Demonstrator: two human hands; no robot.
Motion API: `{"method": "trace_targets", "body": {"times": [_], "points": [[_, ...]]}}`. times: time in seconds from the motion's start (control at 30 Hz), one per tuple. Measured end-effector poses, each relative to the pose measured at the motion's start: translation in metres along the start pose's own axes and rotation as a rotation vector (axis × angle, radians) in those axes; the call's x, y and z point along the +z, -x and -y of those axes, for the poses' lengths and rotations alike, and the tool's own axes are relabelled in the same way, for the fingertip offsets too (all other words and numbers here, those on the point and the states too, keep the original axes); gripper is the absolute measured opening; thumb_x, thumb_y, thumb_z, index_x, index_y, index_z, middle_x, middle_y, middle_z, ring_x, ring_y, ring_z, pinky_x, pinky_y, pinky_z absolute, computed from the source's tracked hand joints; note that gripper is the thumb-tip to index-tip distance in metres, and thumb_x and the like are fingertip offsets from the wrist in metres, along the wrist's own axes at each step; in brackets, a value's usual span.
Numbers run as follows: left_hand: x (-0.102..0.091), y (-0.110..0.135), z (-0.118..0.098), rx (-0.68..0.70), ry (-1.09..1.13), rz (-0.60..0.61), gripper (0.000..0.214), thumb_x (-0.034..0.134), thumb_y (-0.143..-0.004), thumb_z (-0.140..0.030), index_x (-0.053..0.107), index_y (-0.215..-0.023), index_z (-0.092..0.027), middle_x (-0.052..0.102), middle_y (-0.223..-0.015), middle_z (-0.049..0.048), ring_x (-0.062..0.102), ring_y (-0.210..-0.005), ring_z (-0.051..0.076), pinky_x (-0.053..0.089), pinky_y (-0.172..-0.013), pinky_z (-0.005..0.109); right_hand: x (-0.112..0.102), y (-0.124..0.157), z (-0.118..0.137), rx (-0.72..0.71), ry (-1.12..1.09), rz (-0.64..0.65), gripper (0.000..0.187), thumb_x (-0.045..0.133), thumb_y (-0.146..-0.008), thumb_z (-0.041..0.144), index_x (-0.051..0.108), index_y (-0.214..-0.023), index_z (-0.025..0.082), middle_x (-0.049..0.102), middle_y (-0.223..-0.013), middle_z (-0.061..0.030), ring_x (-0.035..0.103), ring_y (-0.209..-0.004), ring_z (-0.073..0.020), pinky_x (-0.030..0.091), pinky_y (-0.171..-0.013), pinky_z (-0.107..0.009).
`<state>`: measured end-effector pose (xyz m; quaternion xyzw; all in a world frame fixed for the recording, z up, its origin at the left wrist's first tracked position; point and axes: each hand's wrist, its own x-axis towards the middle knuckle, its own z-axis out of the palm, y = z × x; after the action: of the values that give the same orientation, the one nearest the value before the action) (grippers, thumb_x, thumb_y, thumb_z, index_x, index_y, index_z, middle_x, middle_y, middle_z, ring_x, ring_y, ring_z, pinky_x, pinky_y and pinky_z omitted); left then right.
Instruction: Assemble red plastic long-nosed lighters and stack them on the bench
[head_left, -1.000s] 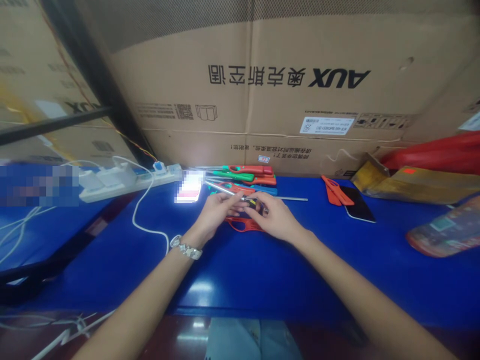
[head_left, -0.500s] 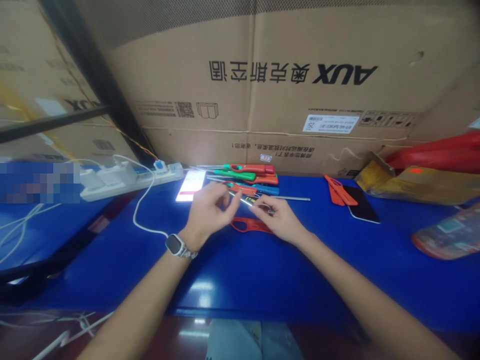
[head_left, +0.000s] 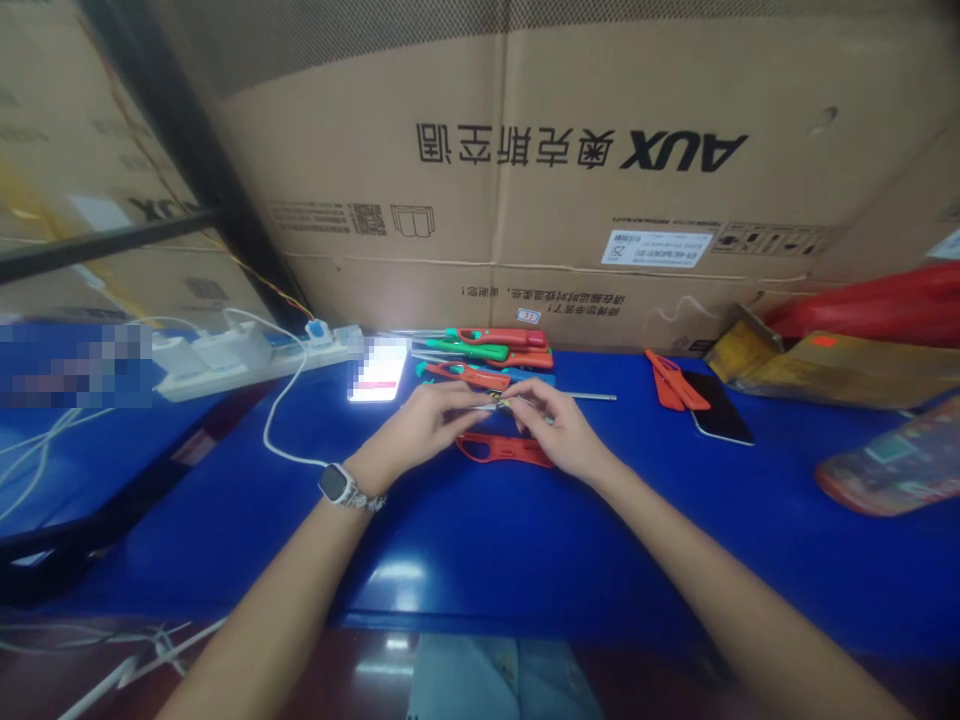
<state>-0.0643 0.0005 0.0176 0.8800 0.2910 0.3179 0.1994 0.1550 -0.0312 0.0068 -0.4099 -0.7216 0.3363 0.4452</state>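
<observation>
My left hand point(head_left: 427, 415) is closed in a pinch on a thin metal rod point(head_left: 484, 407). Fingertip to fingertip with it, my right hand point(head_left: 562, 430) pinches a small part, dark and yellow where it shows, at the rod's right end. The fingers cover most of that part, so its kind is hidden. Just below both hands, a red plastic handle shell point(head_left: 495, 450) with a finger loop lies on the blue table point(head_left: 510, 550). Behind the fingers are several long-necked lighters point(head_left: 495, 338) with red and green handles, piled together.
Left of the lighters lies a lit phone point(head_left: 379, 372); a power strip point(head_left: 225, 372) with a white cable is farther left. On the right are red handle shells point(head_left: 675, 382) on a dark phone point(head_left: 724, 420), an open carton point(head_left: 847, 370) and a clear plastic container point(head_left: 892, 465). A large cardboard box point(head_left: 525, 220) stands behind.
My left hand has lowered and turned, its fingers now stretched toward my right fingertips. The rod has swung from slanted to nearly level, and both hands have come together.
</observation>
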Motion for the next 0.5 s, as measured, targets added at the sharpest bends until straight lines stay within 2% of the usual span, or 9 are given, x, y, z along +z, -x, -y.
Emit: {"method": "trace_targets", "body": {"times": [0.13,0.27,0.4,0.5], "points": [[-0.001,0.000,-0.011,-0.055,-0.033,0.045,0.027,0.056,-0.092,-0.022,0.072,-0.113,-0.018,0.071,-0.089,0.0049,0.061,-0.071,0.015,0.047,-0.067,0.027,0.001,0.001,0.000,0.013,0.070,0.001,0.019,0.057,-0.092,0.036,0.063,-0.088,0.019,0.059,-0.076,0.0006,0.046,-0.062,-0.0114,0.038,-0.060,-0.024],[-0.003,0.001,-0.025,-0.116,-0.165,0.098,0.028,0.058,-0.080,-0.018,0.072,-0.104,-0.018,0.067,-0.079,0.0016,0.057,-0.065,0.015,0.043,-0.064,0.028,0.003,0.003,0.001,0.035,0.051,0.035,0.016,0.057,-0.091,0.033,0.063,-0.091,0.018,0.055,-0.071,0.0021,0.044,-0.061,-0.0112,0.036,-0.058,-0.024],[-0.001,0.001,-0.032,-0.124,-0.338,0.112,0.017,0.057,-0.081,-0.028,0.069,-0.088,-0.019,0.064,-0.071,0.0011,0.056,-0.064,0.018,0.036,-0.060,0.029,0.004,0.004,0.004,0.020,0.056,0.056,0.012,0.056,-0.090,0.028,0.062,-0.093,0.018,0.053,-0.070,0.0029,0.045,-0.060,-0.0111,0.036,-0.059,-0.024],[0.003,0.001,-0.033,-0.133,-0.421,0.101,0.028,0.052,-0.088,-0.041,0.064,-0.076,-0.019,0.063,-0.065,0.0021,0.053,-0.058,0.018,0.027,-0.055,0.029,0.005,0.005,0.005,0.011,0.048,0.081,0.010,0.055,-0.089,0.024,0.061,-0.094,0.019,0.053,-0.069,0.0034,0.044,-0.059,-0.0109,0.036,-0.058,-0.024]]}}
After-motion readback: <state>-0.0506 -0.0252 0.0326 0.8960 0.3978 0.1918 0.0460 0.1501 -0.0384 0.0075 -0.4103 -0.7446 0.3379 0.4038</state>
